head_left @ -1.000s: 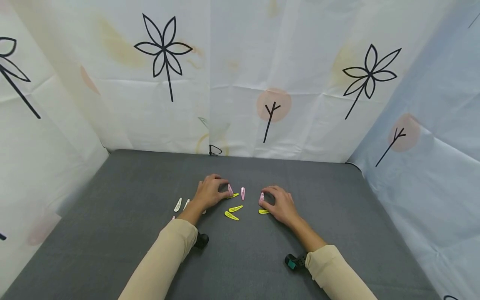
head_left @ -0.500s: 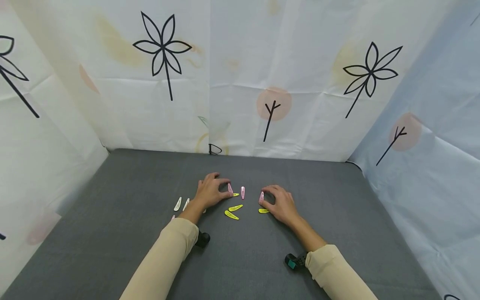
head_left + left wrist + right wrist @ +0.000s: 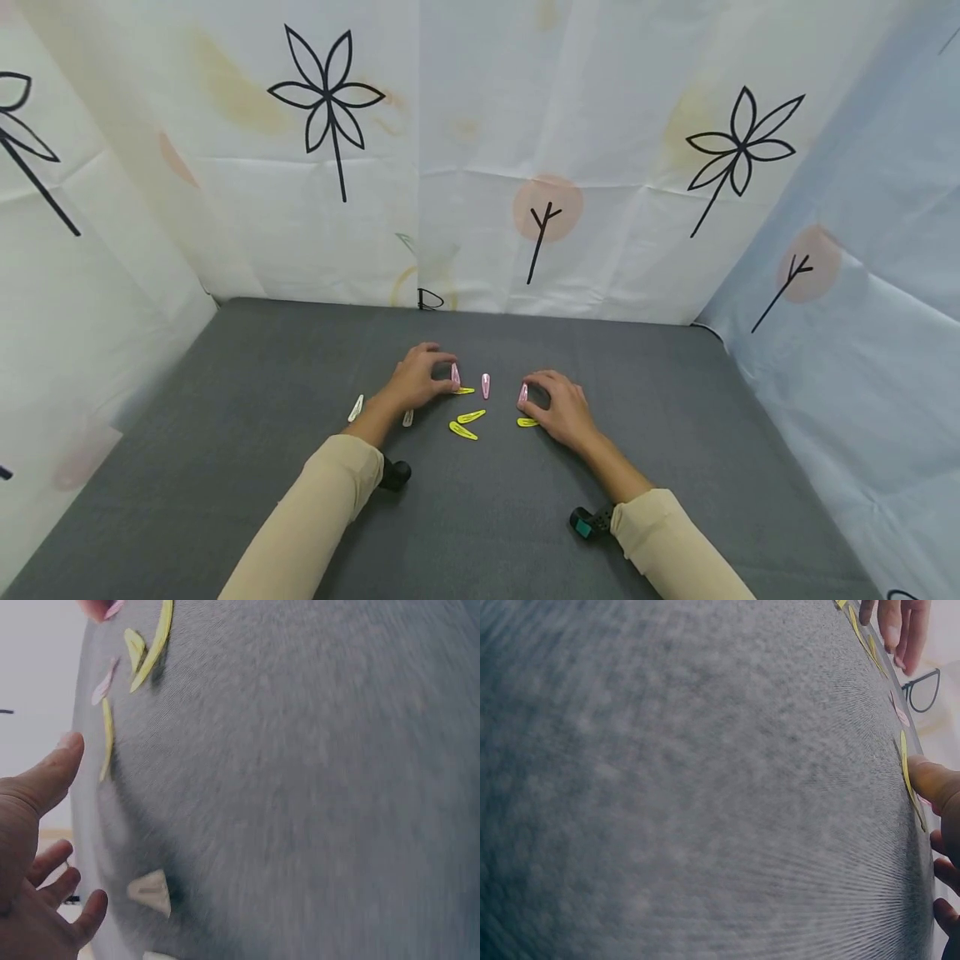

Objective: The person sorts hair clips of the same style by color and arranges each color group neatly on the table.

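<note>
My left hand holds a pink snap hair clip by its two ends, between thumb and forefinger. Right under that thumb lies a yellow hair clip. With thumb and forefinger my right hand grips another pink clip in the same way, and a yellow clip lies below its thumb. Between the hands a third pink clip lies on the cloth. In the left wrist view the thumb stands apart from the other fingers, and the held clip is hidden.
Two yellow clips lie close together nearer to me. White clips lie to the left, around my left forearm, which covers part of that area. The grey table ends at a white patterned curtain behind and at both sides.
My left hand and its pink clip have shifted slightly left. The left forearm has moved left too, uncovering one white clip and covering another. The right hand has stayed in place.
</note>
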Motion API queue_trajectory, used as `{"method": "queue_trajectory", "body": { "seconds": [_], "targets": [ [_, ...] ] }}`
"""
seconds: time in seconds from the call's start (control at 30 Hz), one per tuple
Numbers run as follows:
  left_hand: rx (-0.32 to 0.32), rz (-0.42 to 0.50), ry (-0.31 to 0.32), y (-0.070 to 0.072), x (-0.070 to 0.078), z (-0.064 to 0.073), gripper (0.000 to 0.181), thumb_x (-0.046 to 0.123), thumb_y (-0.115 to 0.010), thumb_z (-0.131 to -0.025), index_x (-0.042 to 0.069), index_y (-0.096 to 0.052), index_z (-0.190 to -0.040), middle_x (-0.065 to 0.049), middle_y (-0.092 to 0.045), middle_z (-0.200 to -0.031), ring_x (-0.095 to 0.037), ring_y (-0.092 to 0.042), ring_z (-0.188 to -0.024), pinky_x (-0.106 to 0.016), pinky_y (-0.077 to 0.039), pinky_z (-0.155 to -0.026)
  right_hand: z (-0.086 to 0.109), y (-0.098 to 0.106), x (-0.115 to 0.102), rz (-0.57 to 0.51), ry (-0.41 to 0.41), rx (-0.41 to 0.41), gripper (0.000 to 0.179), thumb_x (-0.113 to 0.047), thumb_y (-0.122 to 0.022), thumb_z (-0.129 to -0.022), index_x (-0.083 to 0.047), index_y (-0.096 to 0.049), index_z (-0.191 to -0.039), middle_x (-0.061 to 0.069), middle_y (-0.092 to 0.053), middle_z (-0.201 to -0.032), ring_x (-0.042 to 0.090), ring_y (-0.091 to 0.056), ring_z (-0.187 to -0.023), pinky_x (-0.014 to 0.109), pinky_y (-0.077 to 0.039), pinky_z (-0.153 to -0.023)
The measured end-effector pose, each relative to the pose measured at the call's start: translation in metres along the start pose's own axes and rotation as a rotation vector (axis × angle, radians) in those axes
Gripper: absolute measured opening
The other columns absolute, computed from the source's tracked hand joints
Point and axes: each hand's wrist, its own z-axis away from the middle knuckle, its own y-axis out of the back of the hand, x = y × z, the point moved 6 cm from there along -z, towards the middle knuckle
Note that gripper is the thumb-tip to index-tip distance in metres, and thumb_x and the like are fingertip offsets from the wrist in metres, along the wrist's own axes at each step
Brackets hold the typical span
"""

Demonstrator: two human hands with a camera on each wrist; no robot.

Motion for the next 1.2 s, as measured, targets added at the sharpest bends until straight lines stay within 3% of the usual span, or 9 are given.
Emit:
{"method": "queue_trajectory", "body": {
  "seconds": [0.3,0.53,0.67,1.0,1.2],
  "targets": [
    [-0.039,-0.088,-0.128,0.016,-0.006,0.03,0.047,0.028,-0.084,-0.081,0.005,-0.071,-0.12,-0.019,-0.043,-0.15,-0.039,-0.035,-0.141,-0.065,-0.032,-0.105,0.0,0.001,0.0,-0.011,-0.004,0.003,0.042,-0.024,-0.082,-0.083,-0.008,-0.07,-0.119,0.013,-0.064,-0.124,0.032,-0.057,-0.12,0.058,-0.037,-0.096],
    [-0.003,-0.114,-0.255,0.031,-0.011,0.063,0.045,0.024,-0.086,-0.078,0.002,-0.073,-0.115,-0.018,-0.047,-0.147,-0.038,-0.037,-0.139,-0.066,-0.034,-0.102,0.0,0.001,0.001,0.004,0.012,0.014,0.042,-0.023,-0.082,-0.082,-0.007,-0.07,-0.119,0.013,-0.064,-0.124,0.033,-0.058,-0.119,0.058,-0.038,-0.093],
    [0.018,-0.121,-0.292,0.037,-0.015,0.079,0.044,0.022,-0.087,-0.076,0.003,-0.074,-0.113,-0.017,-0.048,-0.146,-0.038,-0.038,-0.138,-0.067,-0.034,-0.101,0.001,0.0,0.002,0.008,0.017,0.011,0.043,-0.024,-0.082,-0.082,-0.007,-0.07,-0.12,0.013,-0.064,-0.124,0.033,-0.058,-0.119,0.058,-0.038,-0.094],
    [0.053,-0.113,-0.293,0.05,-0.04,0.119,0.045,0.022,-0.089,-0.073,0.005,-0.075,-0.113,-0.017,-0.05,-0.143,-0.041,-0.039,-0.137,-0.07,-0.035,-0.096,0.002,-0.001,-0.001,0.003,0.019,0.009,0.043,-0.024,-0.082,-0.082,-0.007,-0.07,-0.12,0.013,-0.065,-0.124,0.033,-0.058,-0.12,0.057,-0.038,-0.094],
    [0.069,-0.118,-0.295,0.055,-0.053,0.135,0.045,0.024,-0.089,-0.072,0.005,-0.076,-0.111,-0.019,-0.052,-0.14,-0.043,-0.041,-0.134,-0.07,-0.036,-0.093,0.001,0.0,-0.002,-0.008,0.029,0.014,0.043,-0.024,-0.082,-0.082,-0.006,-0.07,-0.12,0.014,-0.065,-0.123,0.033,-0.058,-0.119,0.057,-0.039,-0.093]
  ]
}}
